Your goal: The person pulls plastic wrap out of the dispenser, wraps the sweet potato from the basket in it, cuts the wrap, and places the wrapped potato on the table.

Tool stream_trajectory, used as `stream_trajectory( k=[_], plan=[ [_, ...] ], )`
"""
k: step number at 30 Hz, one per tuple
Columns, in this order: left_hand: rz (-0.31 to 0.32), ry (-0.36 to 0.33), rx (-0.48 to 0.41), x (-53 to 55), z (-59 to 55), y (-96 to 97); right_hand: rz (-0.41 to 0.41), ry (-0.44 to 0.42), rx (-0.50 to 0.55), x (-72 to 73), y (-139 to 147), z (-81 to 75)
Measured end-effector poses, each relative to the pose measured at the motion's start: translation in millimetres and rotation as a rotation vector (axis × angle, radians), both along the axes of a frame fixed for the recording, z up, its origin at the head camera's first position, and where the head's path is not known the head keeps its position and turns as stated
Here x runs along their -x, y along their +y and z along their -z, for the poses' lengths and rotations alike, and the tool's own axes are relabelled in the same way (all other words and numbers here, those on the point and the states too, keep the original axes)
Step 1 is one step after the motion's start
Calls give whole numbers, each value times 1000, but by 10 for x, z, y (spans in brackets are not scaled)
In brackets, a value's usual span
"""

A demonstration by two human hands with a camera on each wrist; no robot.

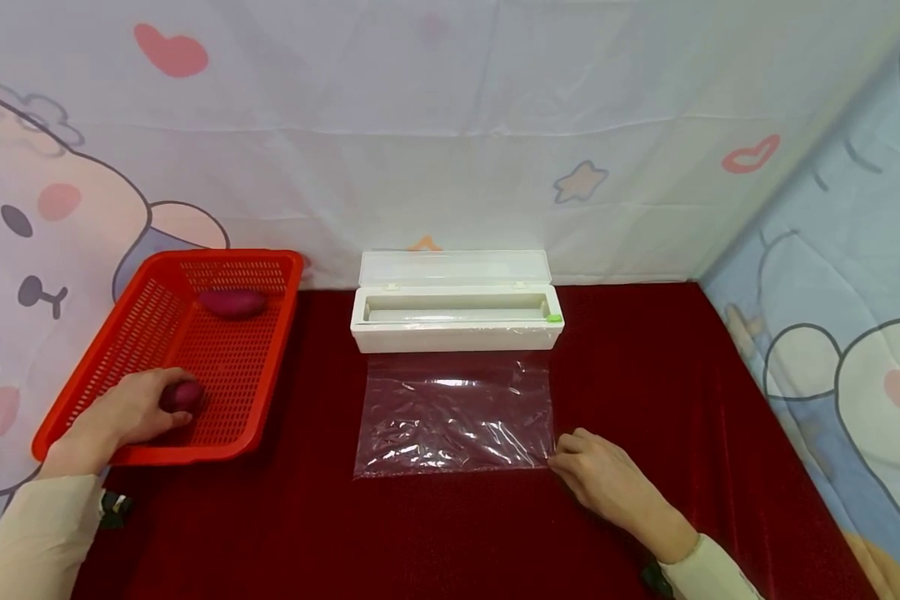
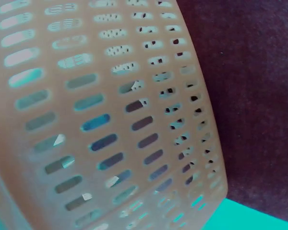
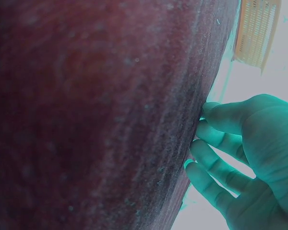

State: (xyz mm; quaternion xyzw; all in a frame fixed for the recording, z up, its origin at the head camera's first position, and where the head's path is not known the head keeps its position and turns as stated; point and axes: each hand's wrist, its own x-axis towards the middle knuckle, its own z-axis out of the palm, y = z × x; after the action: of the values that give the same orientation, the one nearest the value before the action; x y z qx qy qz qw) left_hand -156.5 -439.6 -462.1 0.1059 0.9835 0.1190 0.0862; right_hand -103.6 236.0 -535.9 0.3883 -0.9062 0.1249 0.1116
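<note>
My left hand reaches into the red plastic basket and grips a purple sweet potato, which the fingers partly cover. Further back in that basket lies a second purple sweet potato. At the front right corner of a sheet of cling film, my right hand pinches the edge against the table. The film stretches flat from a white dispenser box with its lid raised. Only the slotted basket wall shows in the left wrist view. Thumb and fingertips of the right hand meet the cloth in the right wrist view.
A dark red cloth covers the table. Printed fabric hangs behind and at both sides, close to the basket and the dispenser. A green slider sits at the dispenser's right end.
</note>
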Motion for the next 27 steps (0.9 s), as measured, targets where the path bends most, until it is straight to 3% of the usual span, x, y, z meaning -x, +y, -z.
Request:
stream_trajectory(
  k=[7, 27],
  plan=[
    [-16, 12, 1, 15, -77, 82, -6, 19, -11, 12, 6, -5],
    [-62, 29, 10, -86, -244, 241, -13, 26, -7, 6, -2, 7]
  ],
)
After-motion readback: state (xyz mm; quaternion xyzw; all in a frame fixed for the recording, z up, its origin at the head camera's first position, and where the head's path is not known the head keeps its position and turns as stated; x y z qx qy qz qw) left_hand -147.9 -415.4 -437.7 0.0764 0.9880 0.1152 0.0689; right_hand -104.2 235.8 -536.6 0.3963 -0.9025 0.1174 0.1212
